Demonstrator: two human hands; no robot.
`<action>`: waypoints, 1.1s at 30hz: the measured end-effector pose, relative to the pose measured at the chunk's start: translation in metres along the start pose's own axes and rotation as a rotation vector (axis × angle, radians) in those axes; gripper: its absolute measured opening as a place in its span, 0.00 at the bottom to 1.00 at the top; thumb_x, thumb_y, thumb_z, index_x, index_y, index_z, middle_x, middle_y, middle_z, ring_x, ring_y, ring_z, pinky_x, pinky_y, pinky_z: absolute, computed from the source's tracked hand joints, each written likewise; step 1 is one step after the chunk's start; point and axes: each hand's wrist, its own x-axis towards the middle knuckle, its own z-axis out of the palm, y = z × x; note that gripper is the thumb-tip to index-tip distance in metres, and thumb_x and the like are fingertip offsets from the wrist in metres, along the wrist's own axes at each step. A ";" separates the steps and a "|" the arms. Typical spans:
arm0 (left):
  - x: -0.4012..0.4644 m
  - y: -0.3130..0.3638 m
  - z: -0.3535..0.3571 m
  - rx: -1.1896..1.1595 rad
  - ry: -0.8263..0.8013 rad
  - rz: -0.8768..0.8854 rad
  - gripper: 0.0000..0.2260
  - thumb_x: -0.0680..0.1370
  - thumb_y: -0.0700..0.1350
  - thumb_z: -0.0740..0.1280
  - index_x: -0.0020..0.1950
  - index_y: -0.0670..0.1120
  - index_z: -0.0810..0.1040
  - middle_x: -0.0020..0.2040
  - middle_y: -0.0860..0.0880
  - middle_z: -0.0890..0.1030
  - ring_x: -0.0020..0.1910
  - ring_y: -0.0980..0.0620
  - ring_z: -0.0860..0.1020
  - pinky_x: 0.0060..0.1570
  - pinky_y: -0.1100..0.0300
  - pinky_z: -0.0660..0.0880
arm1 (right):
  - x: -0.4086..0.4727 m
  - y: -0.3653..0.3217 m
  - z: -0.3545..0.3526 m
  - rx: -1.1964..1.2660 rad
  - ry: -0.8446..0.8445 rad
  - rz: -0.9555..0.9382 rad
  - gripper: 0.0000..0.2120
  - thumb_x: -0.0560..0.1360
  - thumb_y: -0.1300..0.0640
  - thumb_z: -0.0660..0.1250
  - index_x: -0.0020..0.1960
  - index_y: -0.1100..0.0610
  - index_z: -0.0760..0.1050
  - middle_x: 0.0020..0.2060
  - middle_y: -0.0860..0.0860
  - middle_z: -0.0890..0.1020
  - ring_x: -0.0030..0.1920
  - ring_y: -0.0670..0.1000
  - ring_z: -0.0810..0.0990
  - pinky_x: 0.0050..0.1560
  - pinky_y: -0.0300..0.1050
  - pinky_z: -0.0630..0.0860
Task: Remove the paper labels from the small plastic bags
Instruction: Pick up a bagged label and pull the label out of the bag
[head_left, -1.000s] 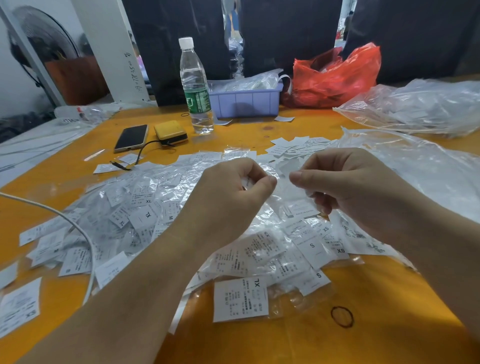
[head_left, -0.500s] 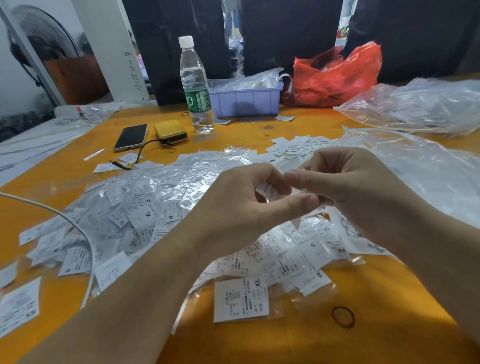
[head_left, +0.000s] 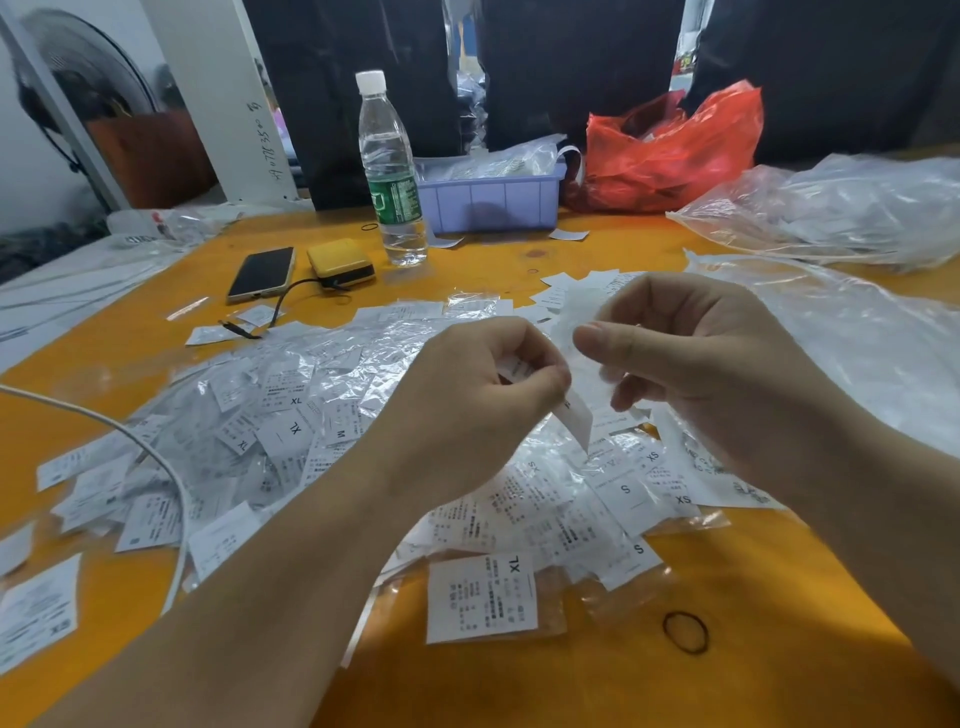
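Centrally, above a heap of bagged labels (head_left: 322, 441) spread from the counter's (head_left: 727, 675) left edge, the left hand (head_left: 467, 410) pinches a paper label (head_left: 574, 418) between curled fingers. Just to its right, the right hand (head_left: 696, 358) pinches a small clear plastic bag (head_left: 576, 317).

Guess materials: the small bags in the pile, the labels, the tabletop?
Small bags: thin clear plastic film, glossy; crinkled, with glare and print showing through.
Labels: matte white paper, probably; flat, opaque, black print. The left hand pinches one, which hangs stiff.
Tabletop: smooth orange surface with a soft sheen; painted or laminated board, cannot tell which.
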 end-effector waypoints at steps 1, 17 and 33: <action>0.001 -0.001 -0.001 -0.014 0.013 -0.012 0.06 0.76 0.45 0.69 0.40 0.50 0.81 0.31 0.58 0.78 0.30 0.60 0.74 0.33 0.61 0.73 | 0.000 0.000 0.000 0.007 -0.003 -0.003 0.14 0.61 0.53 0.75 0.40 0.61 0.77 0.32 0.53 0.78 0.33 0.50 0.77 0.33 0.44 0.76; 0.003 0.000 -0.001 -0.108 -0.040 -0.039 0.10 0.79 0.52 0.66 0.41 0.49 0.82 0.29 0.59 0.78 0.32 0.60 0.76 0.39 0.59 0.73 | -0.002 0.008 0.003 -0.191 -0.085 -0.092 0.18 0.64 0.46 0.73 0.42 0.61 0.80 0.37 0.61 0.82 0.35 0.61 0.78 0.35 0.51 0.77; 0.003 0.000 -0.001 -0.188 0.001 0.048 0.07 0.80 0.43 0.67 0.44 0.47 0.82 0.30 0.56 0.79 0.32 0.59 0.76 0.35 0.65 0.75 | -0.002 0.004 0.001 -0.118 -0.096 -0.048 0.11 0.68 0.57 0.73 0.46 0.62 0.78 0.33 0.53 0.79 0.31 0.48 0.76 0.33 0.43 0.75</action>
